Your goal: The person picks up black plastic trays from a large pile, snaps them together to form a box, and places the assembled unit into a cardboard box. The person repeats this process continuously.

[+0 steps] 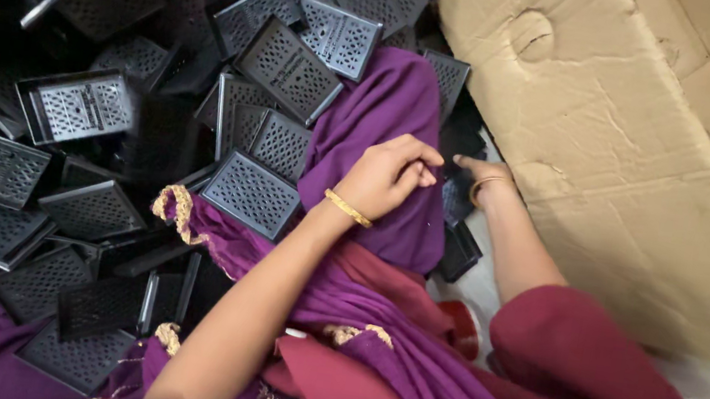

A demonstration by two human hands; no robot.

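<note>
Against the near wall of the cardboard box (615, 170), low in the gap beside it, lie a few black perforated plastic trays (461, 248), tipped on edge where they have slid off the heap. The right hand (479, 172) reaches down to them, fingers extended and touching the dark pieces just beside the box; whether it grips one cannot be told, the fingertips being in shadow. The left hand (385, 176), a gold bangle (347, 209) at its wrist, rests loosely curled on the purple cloth (390, 104), holding nothing, seemingly steadying the drape clear of the reach. Farther from the box, left of the cloth, spreads the main pile of identical grid-patterned trays (251, 193), lying overlapped at all angles. A maroon sleeve (588, 377) shows below the box.
</note>
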